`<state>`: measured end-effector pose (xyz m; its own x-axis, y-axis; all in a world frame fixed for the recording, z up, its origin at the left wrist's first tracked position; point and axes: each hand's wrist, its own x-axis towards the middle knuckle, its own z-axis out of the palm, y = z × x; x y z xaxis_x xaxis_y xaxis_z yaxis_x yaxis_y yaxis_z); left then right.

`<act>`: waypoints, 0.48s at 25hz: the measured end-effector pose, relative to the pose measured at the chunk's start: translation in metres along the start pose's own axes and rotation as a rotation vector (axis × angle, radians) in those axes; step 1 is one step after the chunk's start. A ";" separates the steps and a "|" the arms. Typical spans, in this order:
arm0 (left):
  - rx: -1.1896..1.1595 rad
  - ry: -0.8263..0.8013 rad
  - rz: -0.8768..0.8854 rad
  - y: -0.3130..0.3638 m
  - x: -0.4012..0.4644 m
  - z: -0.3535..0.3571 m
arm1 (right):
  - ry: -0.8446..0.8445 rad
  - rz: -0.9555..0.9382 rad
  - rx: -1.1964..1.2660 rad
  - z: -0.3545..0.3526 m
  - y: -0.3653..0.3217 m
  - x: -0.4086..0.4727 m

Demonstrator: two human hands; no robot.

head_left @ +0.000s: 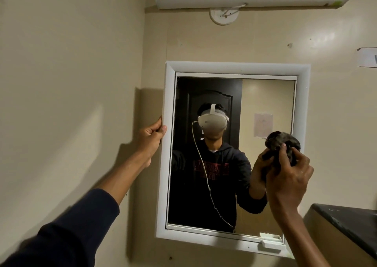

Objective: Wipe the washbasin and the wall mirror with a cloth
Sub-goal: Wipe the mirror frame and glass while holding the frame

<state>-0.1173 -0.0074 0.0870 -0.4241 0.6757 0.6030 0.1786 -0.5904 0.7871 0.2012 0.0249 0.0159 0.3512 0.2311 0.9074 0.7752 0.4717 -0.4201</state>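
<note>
The wall mirror (265, 95) hangs ahead in a white frame (234, 67). My left hand (150, 138) grips the frame's left edge, thumb on the front. My right hand (289, 177) is shut on a bunched dark cloth (283, 141) held against the glass near the mirror's right edge, about mid-height. The glass reflects a person in a dark hoodie and a dark door. The washbasin is out of view.
A tube light (253, 0) is mounted above the mirror. A dark countertop corner (346, 219) juts in at lower right. A small white holder (273, 244) sits on the frame's lower right. A paper notice (367, 57) is stuck on the right wall.
</note>
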 end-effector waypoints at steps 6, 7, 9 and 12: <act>0.036 -0.014 -0.019 0.001 0.000 -0.003 | -0.142 -0.089 0.000 0.052 -0.062 -0.041; 0.033 -0.009 -0.018 0.001 0.001 -0.003 | -0.164 -0.130 -0.003 0.063 -0.077 -0.050; 0.033 0.004 -0.011 0.002 0.001 -0.002 | -0.184 -0.260 0.012 0.080 -0.114 -0.072; 0.058 0.010 0.022 0.006 -0.001 0.000 | -0.240 -0.517 0.008 0.097 -0.156 -0.111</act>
<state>-0.1162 -0.0112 0.0909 -0.4284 0.6581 0.6192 0.2387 -0.5784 0.7800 -0.0096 0.0082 -0.0211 -0.2023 0.1545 0.9670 0.8101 0.5813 0.0766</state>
